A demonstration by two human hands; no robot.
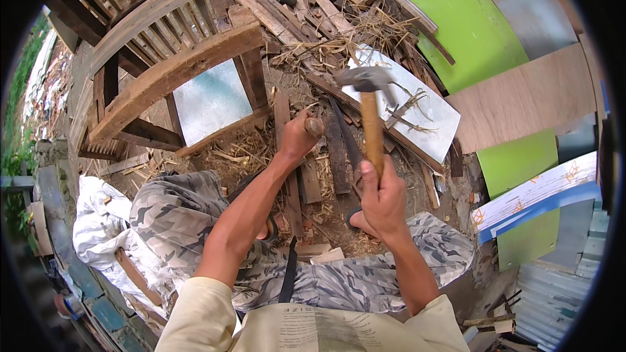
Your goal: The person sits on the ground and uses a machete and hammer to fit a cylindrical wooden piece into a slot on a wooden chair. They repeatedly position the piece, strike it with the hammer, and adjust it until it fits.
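My right hand is closed round the lower part of a claw hammer's light wooden handle. The hammer stands upright in view, its metal head blurred and apart from anything else. My left hand, ahead and to the left, is wrapped round a short round wooden handle whose blunt end points toward the hammer side; the rest of that tool is hidden. Beneath both hands lie wooden boards and a long dark tapering strip on ground strewn with shavings.
A slatted wooden bench with a curved armrest stands at the far left. Scrap wood is heaped ahead. A white panel, green sheets and plywood lie to the right. White cloth is beside my left knee.
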